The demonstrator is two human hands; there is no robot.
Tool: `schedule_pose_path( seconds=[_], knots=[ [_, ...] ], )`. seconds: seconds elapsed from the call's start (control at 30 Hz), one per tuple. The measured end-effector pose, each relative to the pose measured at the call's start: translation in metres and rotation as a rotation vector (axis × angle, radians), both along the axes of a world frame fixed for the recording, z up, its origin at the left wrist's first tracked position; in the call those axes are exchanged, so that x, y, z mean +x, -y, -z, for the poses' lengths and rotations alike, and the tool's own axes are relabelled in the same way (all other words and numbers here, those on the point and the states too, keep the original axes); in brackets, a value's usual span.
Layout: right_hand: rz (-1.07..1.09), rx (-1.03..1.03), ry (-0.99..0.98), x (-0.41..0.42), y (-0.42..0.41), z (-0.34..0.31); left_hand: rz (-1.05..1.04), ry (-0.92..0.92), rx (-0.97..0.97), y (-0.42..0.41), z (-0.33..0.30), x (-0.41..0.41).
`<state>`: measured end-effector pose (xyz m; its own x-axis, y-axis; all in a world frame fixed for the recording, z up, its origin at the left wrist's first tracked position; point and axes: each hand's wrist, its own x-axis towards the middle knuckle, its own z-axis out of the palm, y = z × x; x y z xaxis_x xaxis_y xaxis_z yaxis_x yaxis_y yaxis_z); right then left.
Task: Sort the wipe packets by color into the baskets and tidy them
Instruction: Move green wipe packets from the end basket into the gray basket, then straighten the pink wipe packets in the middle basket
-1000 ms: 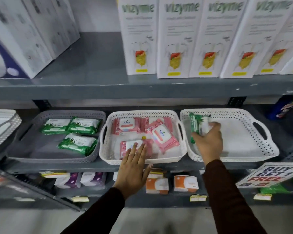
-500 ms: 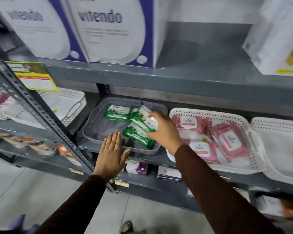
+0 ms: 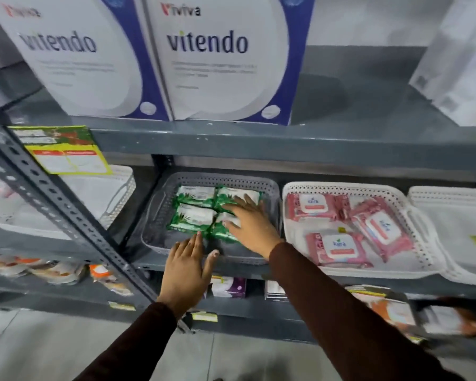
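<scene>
Nearest to me: both dark sleeves reach fwd toward the mid shelf (image 3: 193, 264). My left hand (image 3: 186, 266) sits at the front edge of the grey basket (image 3: 270, 188), palm down, fingers held together and straight, thumb out to the right; fingertips reach just short of the near green packet, contact not confirmed. It grips nothing. My right hand (image 3: 252, 225) is further in, over the basket's right half, palm down, fingers spread flat and pressed onto the right-side green packets (image 3: 195, 207); no pinch, nothing lifted. The green packets lie inside the grey basket in a tight 2-by-2 block, edges touching, toward the back and centre of the basket; front strip of basket floor is bare. Just right of the grey basket, sides nearly touching, stands the white basket (image 3: 341, 185) holding three pink packets (image 3: 338, 247): one at back left, one at front centre, one tilted at right. Further right, a second white basket (image 3: 451, 192) shows a bare floor w/ one small yellow-green scrap, ID unclear. Left of the upright post (image 3: 66, 215), another white basket (image 3: 121, 193) is partly in view. Above, the upper shelf carries two blue-white boxes marked "vitendo" (image 3: 217, 59).
</scene>
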<state>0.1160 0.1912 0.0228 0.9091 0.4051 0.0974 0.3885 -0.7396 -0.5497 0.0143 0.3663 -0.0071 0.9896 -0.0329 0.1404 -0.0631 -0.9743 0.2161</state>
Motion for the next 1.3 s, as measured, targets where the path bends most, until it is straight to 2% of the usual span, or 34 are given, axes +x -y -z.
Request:
schedule_pose_path(
  seconds=[0.1,0.17,0.27,0.33,0.37,0.4,0.47,0.57,0.63,0.7,0.77,0.83,1.0,1.07,1.13,1.2,1.23,1.3],
  knots=[
    [0.228,0.397,0.02,-0.027,0.066,-0.005,0.096,-0.042,-0.301,0.034,-0.014,0.009],
    [0.453,0.501,-0.023,-0.045,0.116,-0.011,0.117,-0.103,-0.623,0.069,-0.032,0.01],
    [0.729,0.501,-0.069,-0.067,0.184,-0.012,0.06,-0.186,-1.094,0.126,-0.049,0.012],
    [0.806,0.452,-0.178,-0.072,0.218,-0.01,-0.05,-0.392,-1.499,0.16,-0.041,0.03],
    [0.819,0.404,-0.253,-0.071,0.23,-0.009,-0.145,-0.495,-1.624,0.175,-0.038,0.041],
    [0.809,0.339,-0.314,-0.069,0.241,-0.008,-0.202,-0.589,-1.665,0.191,-0.041,0.047],
    [0.733,0.235,-0.408,-0.063,0.253,-0.005,-0.261,-0.705,-1.619,0.219,-0.053,0.053],
    [0.587,0.227,-0.508,-0.059,0.253,-0.004,-0.31,-0.753,-1.564,0.25,-0.062,0.058],
    [0.532,0.203,-0.518,-0.054,0.25,0.001,-0.321,-0.804,-1.633,0.258,-0.063,0.062],
    [0.481,0.138,-0.507,-0.047,0.247,0.004,-0.278,-0.747,-1.666,0.257,-0.054,0.07],
    [0.426,0.157,-0.518,-0.041,0.244,0.006,-0.226,-0.655,-1.652,0.254,-0.045,0.082],
    [0.37,0.221,-0.523,-0.037,0.24,0.007,-0.222,-0.656,-1.632,0.253,-0.047,0.087],
    [0.286,0.176,-0.505,-0.03,0.235,0.003,-0.163,-0.681,-1.633,0.248,-0.035,0.098],
    [0.259,0.23,-0.515,-0.033,0.236,0.004,-0.112,-0.651,-1.606,0.251,-0.036,0.094],
    [0.337,0.337,-0.433,-0.037,0.24,0.009,-0.072,-0.565,-1.405,0.257,-0.033,0.088],
    [0.544,0.382,-0.194,-0.035,0.253,0.009,0.07,-0.428,-1.045,0.265,-0.032,0.084],
    [0.624,0.348,-0.071,-0.034,0.263,0.005,0.181,-0.393,-0.852,0.269,-0.026,0.086],
    [0.693,0.113,0.068,-0.025,0.287,0.004,0.254,-0.42,-0.512,0.275,-0.023,0.088]
  ],
)
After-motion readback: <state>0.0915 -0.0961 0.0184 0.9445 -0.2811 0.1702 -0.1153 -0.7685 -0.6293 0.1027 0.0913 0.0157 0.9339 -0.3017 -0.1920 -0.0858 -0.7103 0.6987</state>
